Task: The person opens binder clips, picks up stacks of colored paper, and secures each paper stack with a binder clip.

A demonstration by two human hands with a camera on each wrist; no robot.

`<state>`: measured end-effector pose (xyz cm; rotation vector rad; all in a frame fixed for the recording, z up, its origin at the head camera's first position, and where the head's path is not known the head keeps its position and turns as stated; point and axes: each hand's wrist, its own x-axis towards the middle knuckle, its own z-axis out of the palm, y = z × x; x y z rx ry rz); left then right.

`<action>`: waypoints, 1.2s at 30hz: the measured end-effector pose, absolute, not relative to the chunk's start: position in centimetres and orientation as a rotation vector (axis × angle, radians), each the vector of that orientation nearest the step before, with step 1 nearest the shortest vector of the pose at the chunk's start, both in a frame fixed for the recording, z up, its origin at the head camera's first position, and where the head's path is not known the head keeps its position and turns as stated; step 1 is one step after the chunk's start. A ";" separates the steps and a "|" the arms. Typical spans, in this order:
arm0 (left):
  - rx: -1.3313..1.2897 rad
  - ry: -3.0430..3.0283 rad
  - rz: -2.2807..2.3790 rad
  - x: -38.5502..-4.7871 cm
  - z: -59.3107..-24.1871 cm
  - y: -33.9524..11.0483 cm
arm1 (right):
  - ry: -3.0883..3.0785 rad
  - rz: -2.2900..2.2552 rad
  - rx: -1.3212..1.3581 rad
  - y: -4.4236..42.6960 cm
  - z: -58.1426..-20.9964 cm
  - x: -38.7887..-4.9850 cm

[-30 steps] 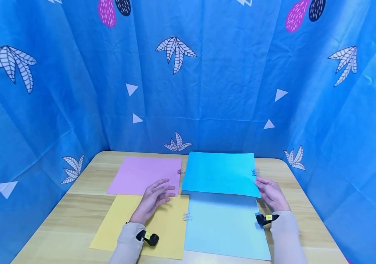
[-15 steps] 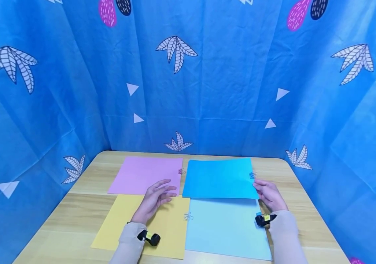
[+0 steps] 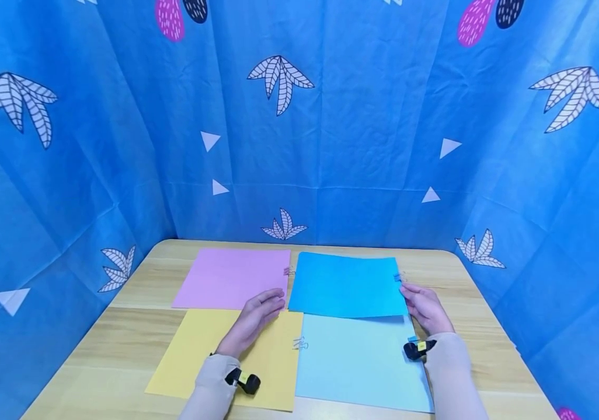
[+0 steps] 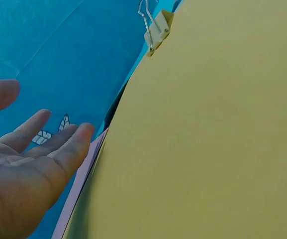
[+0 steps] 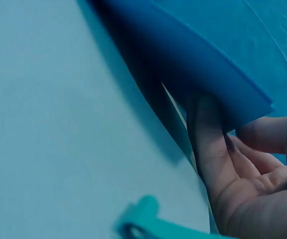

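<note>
My right hand [image 3: 428,309] pinches the near right corner of a bright blue paper stack [image 3: 347,286], which has a blue binder clip [image 3: 397,276] on its right edge. In the right wrist view, that corner [image 5: 233,94] is lifted between thumb and fingers. A pale blue paper stack [image 3: 362,367] lies just in front, with a teal clip [image 5: 143,219] at its edge. My left hand [image 3: 254,321] hovers over the yellow paper stack [image 3: 189,356], its fingers loosely extended and holding nothing. A yellow clip [image 4: 159,32] grips the yellow stack's right edge.
Behind the yellow stack lies a pink paper stack [image 3: 233,280] with a pink clip [image 3: 288,271] on its right side. The wooden table [image 3: 89,350] ends at a blue patterned curtain [image 3: 362,146] on the back and sides.
My right hand has brought the bright blue stack slightly left and lower, its far right corner nearer to me. The left hand has shifted a little to the right, fingers closer together.
</note>
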<state>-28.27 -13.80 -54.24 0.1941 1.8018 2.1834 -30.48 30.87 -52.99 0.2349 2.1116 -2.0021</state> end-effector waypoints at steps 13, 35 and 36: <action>0.397 1.873 1.942 -27.9 -54.1 -12.7 | 2.127 -1.917 0.090 29.8 -51.4 -30.3; 0.356 1.718 2.135 -29.1 -54.6 -11.1 | 2.285 -1.710 0.188 27.6 -50.4 -30.7; 0.355 1.727 2.131 -29.2 -54.6 -11.1 | 2.288 -1.706 0.188 27.7 -50.4 -30.7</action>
